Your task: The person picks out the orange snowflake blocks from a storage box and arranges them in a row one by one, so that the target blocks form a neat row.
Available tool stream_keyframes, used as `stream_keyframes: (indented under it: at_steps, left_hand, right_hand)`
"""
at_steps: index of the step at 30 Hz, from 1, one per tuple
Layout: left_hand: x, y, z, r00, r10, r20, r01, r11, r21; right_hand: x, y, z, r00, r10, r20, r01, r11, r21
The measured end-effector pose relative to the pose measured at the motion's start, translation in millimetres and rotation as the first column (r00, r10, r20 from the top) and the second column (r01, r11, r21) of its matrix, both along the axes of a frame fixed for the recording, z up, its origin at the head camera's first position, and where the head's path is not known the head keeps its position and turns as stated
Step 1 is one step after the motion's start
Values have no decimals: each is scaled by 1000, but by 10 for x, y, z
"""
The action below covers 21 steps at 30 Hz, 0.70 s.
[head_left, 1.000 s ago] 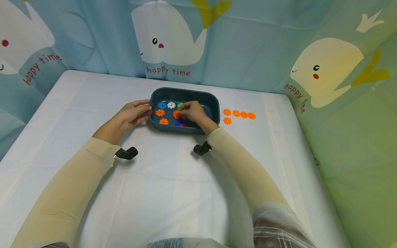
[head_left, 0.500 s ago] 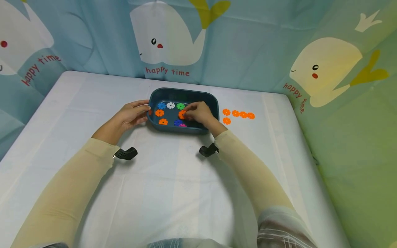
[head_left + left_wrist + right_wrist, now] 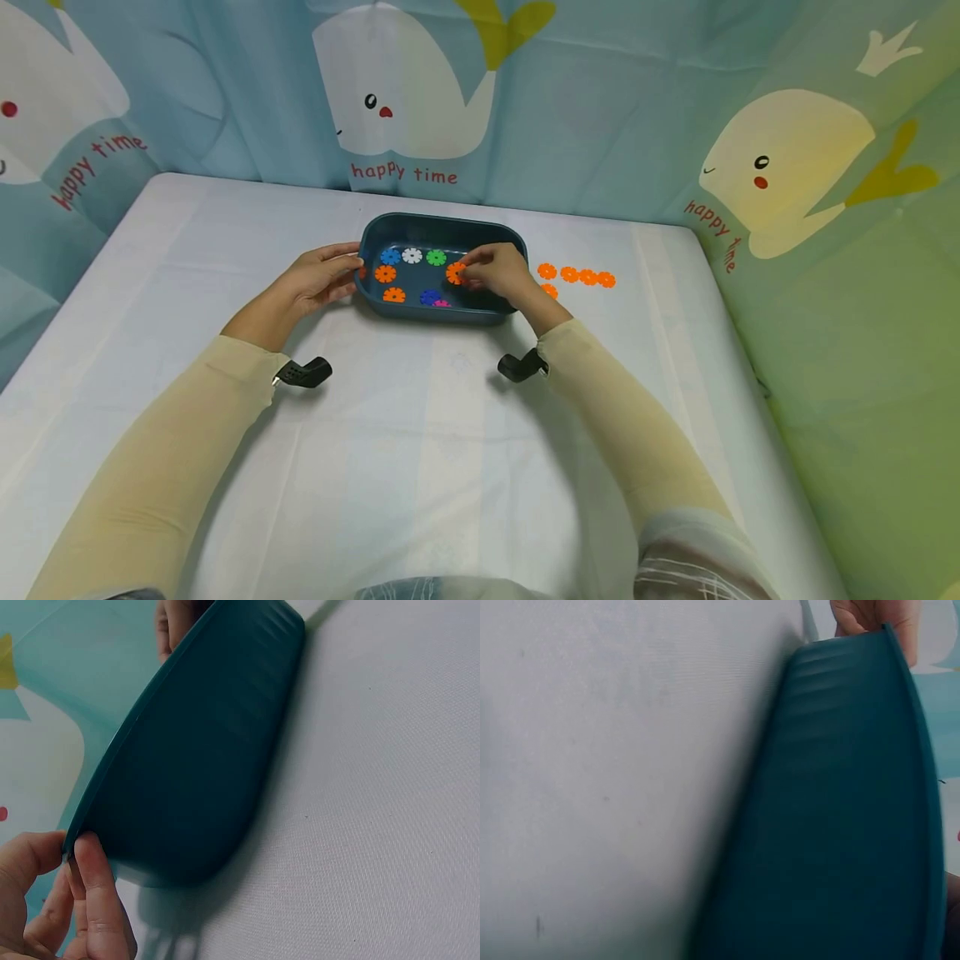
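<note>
A dark teal plastic basin (image 3: 442, 313) sits toward the back of the table. My left hand (image 3: 318, 273) grips its left rim; in the left wrist view thumb and fingers pinch the basin's edge (image 3: 180, 765). Over the basin's right half, my right hand (image 3: 498, 271) pinches an orange notched disc (image 3: 455, 273) between thumb and fingertips. Inside lie a blue disc (image 3: 390, 257), a white disc (image 3: 412, 256), a green disc (image 3: 437, 257), orange discs (image 3: 386, 273), a purple-blue disc (image 3: 431, 297) and a partly hidden pink one. In the right wrist view the basin wall hides most of my right hand.
Right of the basin, a row of touching orange discs (image 3: 588, 277) lies on the white cloth (image 3: 390, 450), with a single orange disc (image 3: 547, 272) beside it. Another orange disc (image 3: 550, 291) is partly covered by my right wrist. A whale-print curtain (image 3: 600, 117) hangs behind the table.
My right hand has moved rightward inside the basin with the orange disc, uncovering the green disc. My left hand has stayed at the left rim.
</note>
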<state>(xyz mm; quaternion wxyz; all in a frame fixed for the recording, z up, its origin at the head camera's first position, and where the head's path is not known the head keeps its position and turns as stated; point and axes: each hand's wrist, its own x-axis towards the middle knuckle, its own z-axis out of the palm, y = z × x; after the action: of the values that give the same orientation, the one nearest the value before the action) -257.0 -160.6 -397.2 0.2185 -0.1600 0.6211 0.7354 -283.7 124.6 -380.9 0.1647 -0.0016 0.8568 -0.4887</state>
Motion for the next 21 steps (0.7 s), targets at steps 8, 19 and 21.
stream_keyframes:
  at_steps: [8, 19, 21]
  left_hand:
    - [8, -3, -11, 1000, -3, -5, 3, 1000, 31]
    - [2, -7, -5, 1000, 4, -2, -4, 1000, 24]
    - [4, -9, -3, 1000, 2, -2, -2, 1000, 22]
  right_hand:
    - [38, 82, 57, 1000, 11, 3, -11, 999, -54]
    - [88, 164, 155, 1000, -3, -6, 2, 998, -65]
    - [94, 187, 167, 1000, -12, -1, 12, 998, -68]
